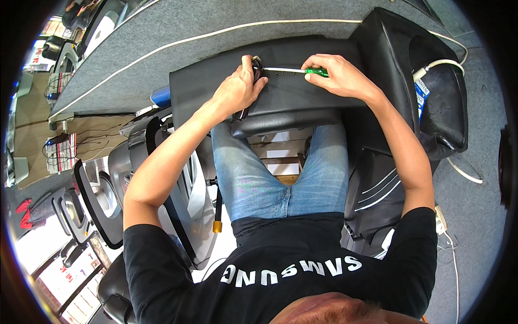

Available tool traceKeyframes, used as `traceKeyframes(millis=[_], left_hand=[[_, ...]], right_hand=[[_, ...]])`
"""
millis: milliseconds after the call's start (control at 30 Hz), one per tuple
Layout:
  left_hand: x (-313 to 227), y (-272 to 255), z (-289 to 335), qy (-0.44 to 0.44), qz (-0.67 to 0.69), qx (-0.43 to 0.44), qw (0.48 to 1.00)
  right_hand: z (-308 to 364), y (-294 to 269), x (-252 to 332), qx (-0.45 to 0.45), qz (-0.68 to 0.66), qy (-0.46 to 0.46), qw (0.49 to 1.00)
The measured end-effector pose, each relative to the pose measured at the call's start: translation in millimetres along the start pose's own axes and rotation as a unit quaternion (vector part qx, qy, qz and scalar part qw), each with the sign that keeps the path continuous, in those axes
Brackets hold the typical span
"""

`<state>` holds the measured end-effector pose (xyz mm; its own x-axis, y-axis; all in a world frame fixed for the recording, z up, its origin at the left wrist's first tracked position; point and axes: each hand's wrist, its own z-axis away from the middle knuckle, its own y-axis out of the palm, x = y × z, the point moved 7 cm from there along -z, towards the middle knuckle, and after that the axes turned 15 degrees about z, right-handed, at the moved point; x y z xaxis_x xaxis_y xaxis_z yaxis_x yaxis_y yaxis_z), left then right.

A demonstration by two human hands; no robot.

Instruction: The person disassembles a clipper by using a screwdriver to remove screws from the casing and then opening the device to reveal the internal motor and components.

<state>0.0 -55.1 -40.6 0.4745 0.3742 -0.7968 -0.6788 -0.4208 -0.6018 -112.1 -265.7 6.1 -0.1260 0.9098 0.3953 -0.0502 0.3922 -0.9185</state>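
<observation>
My left hand [236, 90] is closed around a dark, elongated tool that looks like a hair clipper [257, 71], with a metallic piece at its far end. Part of its body is hidden by my fingers and palm. A screwdriver [316, 71] with a green handle and a long pale shaft is gripped in my right hand [339, 76]. Its shaft points left, and the tip meets or nearly meets the clipper near its far end. Both hands are over a black padded surface [294, 100] in front of my lap.
A black padded armrest [440, 116] stands at the right, with blue-and-white packets [422, 97] and a white cable end on it. A long white cable [216, 36] crosses the grey floor beyond. To the left are a black-framed chair [97, 202] and a shelf [89, 129] with dark leads.
</observation>
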Motion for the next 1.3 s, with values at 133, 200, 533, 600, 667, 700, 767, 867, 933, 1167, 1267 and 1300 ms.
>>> traceKeyframes(millis=[133,200,533,600,667,700,767,867,933,1167,1267,1300], left_hand=[[0,0,0,-0.009,0.0,0.005,1.0],[1,0,0,-0.002,0.0,0.002,1.0],[-26,2,0,-0.09,0.129,0.015,0.987],[-36,7,3,-0.028,0.143,-0.001,0.989],[-47,10,7,0.026,0.136,-0.004,0.99],[-53,11,10,0.049,0.122,0.001,0.991],[-64,13,15,0.066,0.109,0.016,0.992],[-65,16,17,0.078,0.1,0.011,0.992],[-65,16,18,0.06,0.098,0.018,0.993],[-70,16,21,0.06,0.053,0.026,0.996],[-71,16,21,0.11,0.048,0.003,0.993],[-70,16,21,0.112,0.043,0.002,0.993]], right_hand=[[0,0,0,-0.002,-0.005,0.0,1.0],[0,1,0,0.002,-0.007,0.002,1.0],[0,3,-3,0.007,-0.049,0.118,0.992],[-2,2,3,-0.014,-0.082,0.12,0.989],[-5,5,7,-0.059,-0.136,0.094,0.984],[-4,2,10,-0.066,-0.118,0.083,0.987],[-4,0,15,-0.06,-0.122,0.07,0.988],[-4,5,15,-0.046,-0.119,0.059,0.99],[-4,7,15,-0.039,-0.113,0.057,0.991],[-2,10,22,-0.029,-0.13,0.067,0.989],[-3,12,21,-0.049,-0.163,0.062,0.984],[-4,12,21,-0.057,-0.17,0.059,0.982]])
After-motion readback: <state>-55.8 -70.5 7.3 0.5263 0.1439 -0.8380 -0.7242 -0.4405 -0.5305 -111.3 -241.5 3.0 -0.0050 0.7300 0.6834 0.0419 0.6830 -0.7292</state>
